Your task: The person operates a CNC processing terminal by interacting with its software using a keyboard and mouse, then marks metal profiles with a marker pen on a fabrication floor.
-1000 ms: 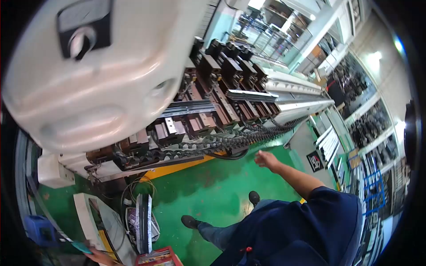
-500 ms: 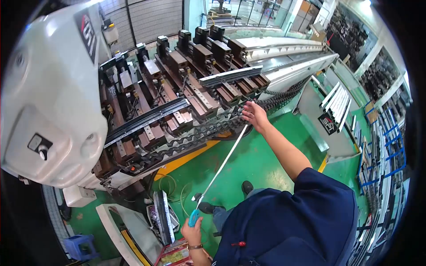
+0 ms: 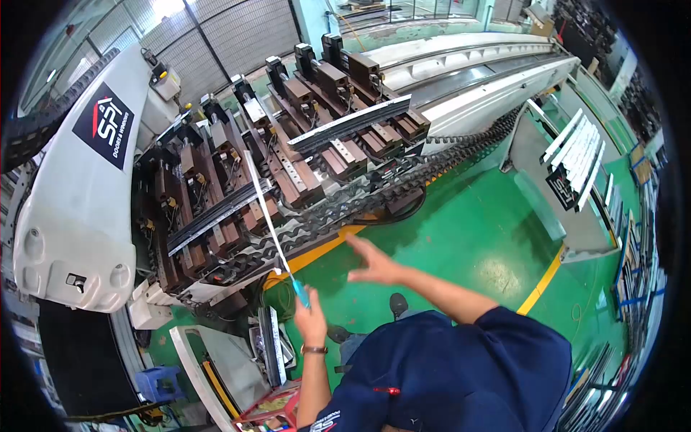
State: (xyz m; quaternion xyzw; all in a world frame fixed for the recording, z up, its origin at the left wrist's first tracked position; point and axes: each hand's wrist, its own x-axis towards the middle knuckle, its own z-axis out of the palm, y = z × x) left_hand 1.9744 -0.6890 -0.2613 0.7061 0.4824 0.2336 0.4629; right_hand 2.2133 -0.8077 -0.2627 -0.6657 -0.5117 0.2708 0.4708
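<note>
My left hand, a band on its wrist, is wrapped round the teal handle of a long, thin pale rod. The rod slants up and leftward, and its far end overlaps the machine's clamps in this view. My right hand hangs over the green floor with its fingers apart and nothing in it. Beyond the rod, two dark profiles lie across the row of brown machine clamps: a nearer left profile and a farther right profile.
A white machine head stands at the left. Black cable chains run along the machine's front. A slanted panel holding white strips is at the right. Low at the left are a blue stool and a red box.
My left hand has raised the rod and swung its far end left over the machine. My right hand has come away from the rod's far end and dropped lower. The view has turned.
</note>
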